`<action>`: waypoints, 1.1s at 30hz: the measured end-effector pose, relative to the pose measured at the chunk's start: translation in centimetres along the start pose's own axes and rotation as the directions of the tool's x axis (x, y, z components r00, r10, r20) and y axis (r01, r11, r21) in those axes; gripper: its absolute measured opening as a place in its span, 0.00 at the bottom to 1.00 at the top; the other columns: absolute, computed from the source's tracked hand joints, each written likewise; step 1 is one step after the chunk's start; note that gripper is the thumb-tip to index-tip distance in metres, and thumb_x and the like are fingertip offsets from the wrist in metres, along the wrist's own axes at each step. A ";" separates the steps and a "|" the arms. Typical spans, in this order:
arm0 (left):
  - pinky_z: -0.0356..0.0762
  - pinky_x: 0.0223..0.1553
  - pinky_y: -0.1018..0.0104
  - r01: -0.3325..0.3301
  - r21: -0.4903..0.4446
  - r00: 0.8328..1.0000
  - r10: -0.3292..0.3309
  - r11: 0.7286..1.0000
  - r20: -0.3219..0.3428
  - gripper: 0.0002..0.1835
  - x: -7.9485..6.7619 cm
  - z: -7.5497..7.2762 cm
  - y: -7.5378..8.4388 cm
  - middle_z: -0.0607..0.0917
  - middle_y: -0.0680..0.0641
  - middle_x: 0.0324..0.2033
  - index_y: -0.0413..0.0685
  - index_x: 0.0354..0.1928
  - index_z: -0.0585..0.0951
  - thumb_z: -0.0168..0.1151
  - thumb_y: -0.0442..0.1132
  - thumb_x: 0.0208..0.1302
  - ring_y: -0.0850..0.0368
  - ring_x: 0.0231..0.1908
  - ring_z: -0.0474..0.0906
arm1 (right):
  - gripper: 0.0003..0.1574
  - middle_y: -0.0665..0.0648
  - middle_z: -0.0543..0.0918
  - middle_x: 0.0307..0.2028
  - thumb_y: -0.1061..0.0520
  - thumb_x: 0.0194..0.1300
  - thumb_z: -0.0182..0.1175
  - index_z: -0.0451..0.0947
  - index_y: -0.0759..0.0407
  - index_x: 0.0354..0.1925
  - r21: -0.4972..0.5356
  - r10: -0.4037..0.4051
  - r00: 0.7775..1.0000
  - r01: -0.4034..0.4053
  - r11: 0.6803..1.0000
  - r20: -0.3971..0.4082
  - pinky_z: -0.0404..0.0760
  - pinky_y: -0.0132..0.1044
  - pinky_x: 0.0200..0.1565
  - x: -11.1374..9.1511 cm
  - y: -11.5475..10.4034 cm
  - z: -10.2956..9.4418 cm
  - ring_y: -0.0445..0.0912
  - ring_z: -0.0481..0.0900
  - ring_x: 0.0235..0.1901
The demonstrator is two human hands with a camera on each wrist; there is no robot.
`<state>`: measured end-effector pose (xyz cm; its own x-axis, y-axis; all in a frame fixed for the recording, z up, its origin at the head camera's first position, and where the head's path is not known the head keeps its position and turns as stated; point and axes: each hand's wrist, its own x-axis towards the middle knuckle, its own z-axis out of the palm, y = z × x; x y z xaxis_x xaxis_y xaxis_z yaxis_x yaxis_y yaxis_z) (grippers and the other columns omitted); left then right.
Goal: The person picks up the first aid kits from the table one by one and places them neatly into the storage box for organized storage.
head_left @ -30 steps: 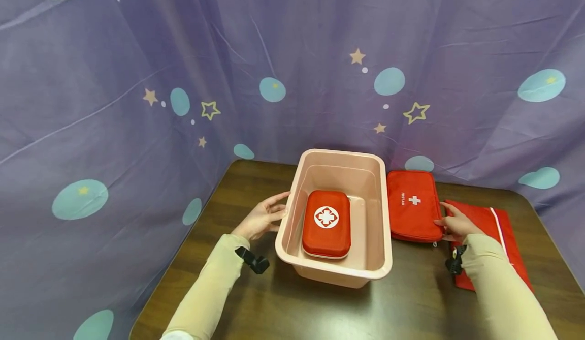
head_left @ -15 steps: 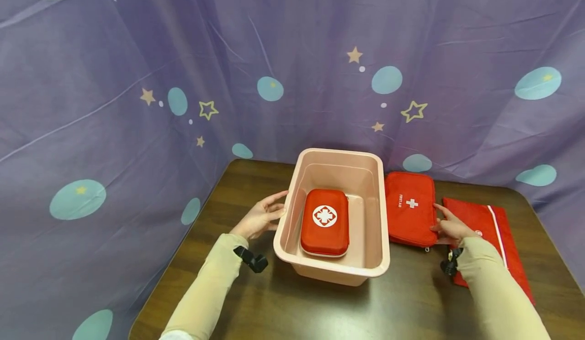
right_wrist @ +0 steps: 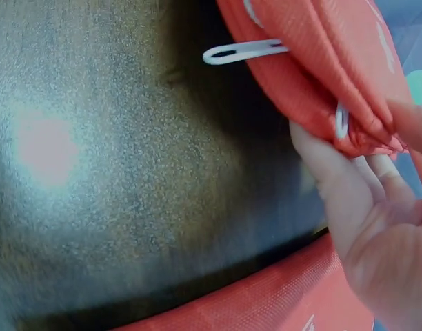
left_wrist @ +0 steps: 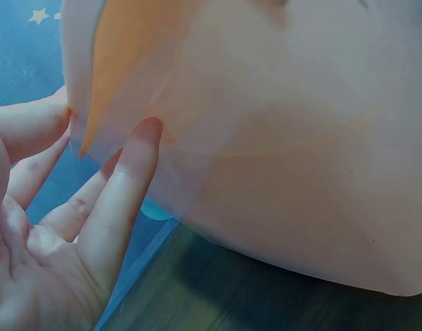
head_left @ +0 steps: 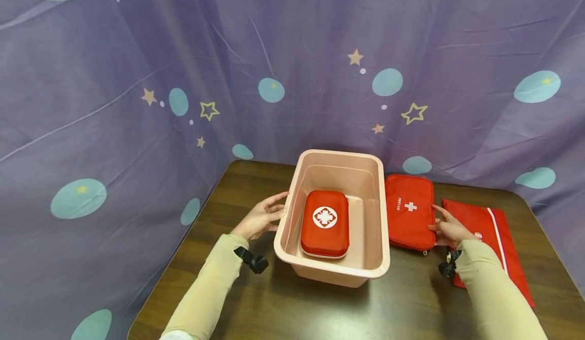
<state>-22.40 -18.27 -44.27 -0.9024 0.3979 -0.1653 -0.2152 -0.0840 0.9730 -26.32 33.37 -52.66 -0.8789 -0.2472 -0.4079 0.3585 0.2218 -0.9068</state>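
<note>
A pale pink plastic bin (head_left: 333, 275) stands mid-table with a red hard-shell first aid case (head_left: 325, 241) lying inside at its left. My left hand (head_left: 259, 219) is at the bin's left side, fingers fairly straight and spread; in the left wrist view the fingertips (left_wrist: 150, 131) touch its outer wall. To the bin's right is a flat red first aid pouch (head_left: 407, 225) with a white cross. My right hand (head_left: 451, 228) pinches its right edge, thumb on top and fingers underneath. White zipper pulls (right_wrist: 244, 52) hang from the pouch in the right wrist view.
Another red bag (head_left: 495, 233) with a white stripe lies flat at the right, partly under my right forearm. The dark wooden table (head_left: 338, 312) ends at the back against a purple patterned curtain (head_left: 320, 75).
The first aid pouch has shifted slightly left and toward me, its near edge lower in the view. My right hand moved with it; the left hand and bin stayed put.
</note>
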 end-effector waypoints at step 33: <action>0.81 0.41 0.58 0.012 0.015 1.000 -0.012 1.000 0.003 0.33 0.4 0.1 -0.2 0.79 0.48 0.46 0.45 0.72 0.55 0.51 0.29 0.68 0.59 0.44 0.79 | 0.59 0.43 0.74 0.41 0.65 0.64 0.57 0.32 0.30 0.73 0.456 -0.297 0.952 0.235 0.858 0.069 0.80 0.36 0.29 -0.9 1.6 -1.3 0.40 0.77 0.34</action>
<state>-22.65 -18.06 -44.53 -0.8987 0.4016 -0.1761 -0.2201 -0.0657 0.9733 -25.33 35.19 -53.60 -0.9219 -0.3662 -0.1263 0.2447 -0.2979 -0.9227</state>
